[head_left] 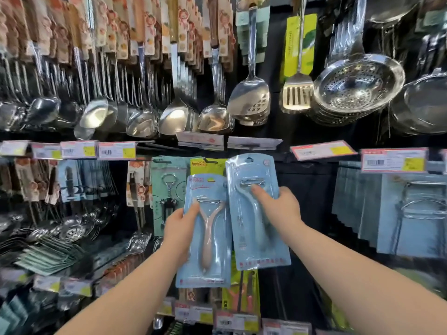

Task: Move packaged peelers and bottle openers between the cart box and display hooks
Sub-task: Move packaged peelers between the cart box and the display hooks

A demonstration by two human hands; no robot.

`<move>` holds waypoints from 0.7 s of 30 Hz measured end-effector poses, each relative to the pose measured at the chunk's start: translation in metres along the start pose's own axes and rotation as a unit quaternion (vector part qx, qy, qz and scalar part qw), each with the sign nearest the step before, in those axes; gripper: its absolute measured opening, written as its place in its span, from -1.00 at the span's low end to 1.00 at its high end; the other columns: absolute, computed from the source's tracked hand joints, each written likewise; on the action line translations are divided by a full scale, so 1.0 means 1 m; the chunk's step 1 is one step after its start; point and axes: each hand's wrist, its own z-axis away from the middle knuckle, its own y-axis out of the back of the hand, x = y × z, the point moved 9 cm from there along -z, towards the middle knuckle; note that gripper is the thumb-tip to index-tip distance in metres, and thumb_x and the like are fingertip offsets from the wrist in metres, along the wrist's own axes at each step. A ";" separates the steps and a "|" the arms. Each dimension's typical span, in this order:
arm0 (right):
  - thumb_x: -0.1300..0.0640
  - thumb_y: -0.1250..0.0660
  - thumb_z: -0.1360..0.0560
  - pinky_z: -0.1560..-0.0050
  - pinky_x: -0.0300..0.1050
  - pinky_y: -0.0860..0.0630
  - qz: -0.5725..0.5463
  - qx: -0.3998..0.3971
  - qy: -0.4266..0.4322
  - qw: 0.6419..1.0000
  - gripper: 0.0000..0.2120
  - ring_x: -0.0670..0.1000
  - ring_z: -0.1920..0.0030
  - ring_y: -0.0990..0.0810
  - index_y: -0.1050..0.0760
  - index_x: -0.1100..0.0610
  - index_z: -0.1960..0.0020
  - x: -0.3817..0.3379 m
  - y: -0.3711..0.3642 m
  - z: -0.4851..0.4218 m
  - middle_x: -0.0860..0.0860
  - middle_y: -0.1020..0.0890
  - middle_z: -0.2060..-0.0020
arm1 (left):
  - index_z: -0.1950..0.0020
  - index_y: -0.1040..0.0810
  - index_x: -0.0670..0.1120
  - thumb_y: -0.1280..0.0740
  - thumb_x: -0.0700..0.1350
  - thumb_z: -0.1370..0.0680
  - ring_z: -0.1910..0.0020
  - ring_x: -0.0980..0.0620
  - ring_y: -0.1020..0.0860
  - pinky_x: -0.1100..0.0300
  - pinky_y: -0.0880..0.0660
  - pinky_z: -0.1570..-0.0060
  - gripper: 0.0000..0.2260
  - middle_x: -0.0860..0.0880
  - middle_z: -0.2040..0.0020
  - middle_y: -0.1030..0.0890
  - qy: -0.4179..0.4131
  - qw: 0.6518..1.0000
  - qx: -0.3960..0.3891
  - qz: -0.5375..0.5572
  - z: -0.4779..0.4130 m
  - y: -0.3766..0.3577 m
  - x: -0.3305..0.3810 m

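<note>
My left hand [180, 226] grips a light-blue blister card with a pink-handled peeler [205, 238], thumb on its front near the blade. My right hand [278, 209] holds a second blue card with a pale peeler [254, 213], raised higher, its top hole near the hook row under the price rail. Behind them hang a yellow-green carded item [208, 164] and a mint card with a bottle opener [168, 189]. The cart box is not in view.
Ladles and turners [174, 114] hang above, strainers [358, 85] at upper right. Price tags [116, 149] line the rail. Blue carded racks [411, 213] hang at right, spoons and skimmers [67, 228] at left. A dark bare panel gap [307, 189] lies right of my right hand.
</note>
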 end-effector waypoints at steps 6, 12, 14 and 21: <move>-0.27 -0.37 -0.35 0.38 -0.22 -0.30 0.044 0.027 -0.001 0.999 -0.53 -0.10 0.22 -0.48 -0.38 0.08 0.02 0.009 0.002 -0.011 -0.09 -0.48 0.19 | -0.18 -0.48 -0.09 -0.28 0.10 -0.54 -0.17 -0.04 -0.39 0.03 -0.35 -0.06 -0.67 -0.01 -0.09 -0.47 0.009 0.999 -0.034 0.027 -0.016 -0.004 -0.005; -0.26 -0.38 -0.36 0.38 -0.17 -0.32 0.042 0.043 -0.048 0.997 -0.58 -0.07 0.27 -0.48 -0.34 0.06 0.16 0.027 -0.003 -0.031 -0.08 -0.48 0.23 | 0.28 -0.30 0.06 -0.28 0.11 -0.54 0.28 0.14 -0.29 0.17 -0.23 0.25 -0.73 0.10 0.25 -0.32 0.009 0.999 -0.035 0.022 -0.024 -0.002 -0.006; -0.27 -0.37 -0.37 0.23 -0.11 -0.39 0.047 0.048 -0.072 0.995 -0.54 -0.01 0.24 -0.48 -0.35 0.09 0.06 0.035 -0.006 -0.040 -0.06 -0.47 0.19 | 0.26 -0.34 0.06 -0.29 0.11 -0.54 0.26 0.15 -0.32 0.13 -0.28 0.19 -0.75 0.10 0.22 -0.37 0.008 0.999 -0.034 0.027 -0.026 -0.001 -0.003; -0.29 -0.32 -0.38 0.10 -0.04 -0.37 0.099 0.023 -0.108 0.989 -0.45 0.10 0.11 -0.44 -0.32 0.13 -0.09 0.052 -0.018 -0.071 0.04 -0.44 0.06 | 0.09 -0.40 -0.05 -0.31 0.12 -0.51 0.18 0.01 -0.32 0.11 -0.21 0.20 -0.75 -0.07 0.11 -0.37 -0.014 0.998 -0.052 0.031 -0.027 -0.018 0.010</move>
